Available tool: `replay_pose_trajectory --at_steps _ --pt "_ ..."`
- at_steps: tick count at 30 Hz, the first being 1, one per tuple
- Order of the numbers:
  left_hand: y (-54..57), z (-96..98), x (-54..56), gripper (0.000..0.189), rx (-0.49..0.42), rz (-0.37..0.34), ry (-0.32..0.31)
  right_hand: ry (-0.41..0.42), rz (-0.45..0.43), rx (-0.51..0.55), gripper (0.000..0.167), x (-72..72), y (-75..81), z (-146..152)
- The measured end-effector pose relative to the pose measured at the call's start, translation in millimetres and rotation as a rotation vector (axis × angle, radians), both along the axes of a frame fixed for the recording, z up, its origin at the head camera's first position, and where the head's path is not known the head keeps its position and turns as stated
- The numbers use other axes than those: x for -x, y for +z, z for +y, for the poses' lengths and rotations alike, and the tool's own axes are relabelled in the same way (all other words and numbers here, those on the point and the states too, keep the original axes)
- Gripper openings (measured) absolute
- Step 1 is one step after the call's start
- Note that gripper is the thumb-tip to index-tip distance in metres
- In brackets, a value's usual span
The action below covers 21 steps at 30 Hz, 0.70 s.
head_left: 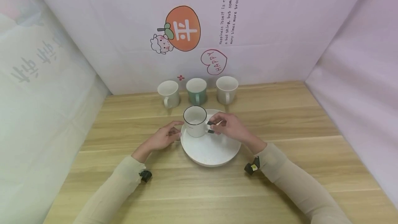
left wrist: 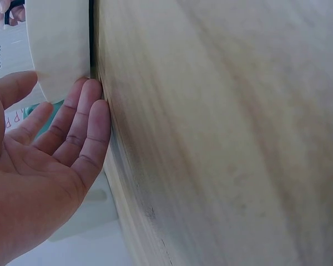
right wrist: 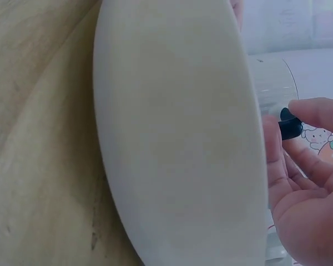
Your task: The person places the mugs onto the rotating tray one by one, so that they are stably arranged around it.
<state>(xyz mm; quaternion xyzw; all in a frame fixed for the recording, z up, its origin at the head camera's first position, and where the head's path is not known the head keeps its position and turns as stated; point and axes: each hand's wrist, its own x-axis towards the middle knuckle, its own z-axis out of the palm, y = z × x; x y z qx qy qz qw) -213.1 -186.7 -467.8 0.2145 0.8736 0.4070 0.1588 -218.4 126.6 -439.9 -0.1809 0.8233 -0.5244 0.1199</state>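
Observation:
A white mug (head_left: 195, 127) with a dark rim stands upright on a round white platform (head_left: 211, 151) with a thick side, toward its far left. My right hand (head_left: 228, 126) pinches the mug's handle (right wrist: 290, 125), which is black on its outer part, between thumb and fingers. At the platform's left side is my left hand (head_left: 164, 136); in the left wrist view its fingers (left wrist: 80, 122) are extended and loosely bent, with the tips at the platform's side wall (left wrist: 61, 44). The word "concise" shows on the mug in that view.
Behind the platform, along the back of the wooden table (head_left: 174, 196), stand a white cup (head_left: 170, 96), a teal cup (head_left: 197, 94) and another white cup (head_left: 226, 92), their handles facing me. A printed cloth wall (head_left: 264, 44) rises right behind them, with cloth on both sides.

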Motion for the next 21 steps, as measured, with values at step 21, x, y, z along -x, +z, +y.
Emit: replay_pose_trajectory --at_steps 21 --pt "-0.2 -0.3 -0.4 0.048 -0.004 -0.007 -0.003 0.068 0.161 -0.093 0.023 32.3 1.4 7.3"
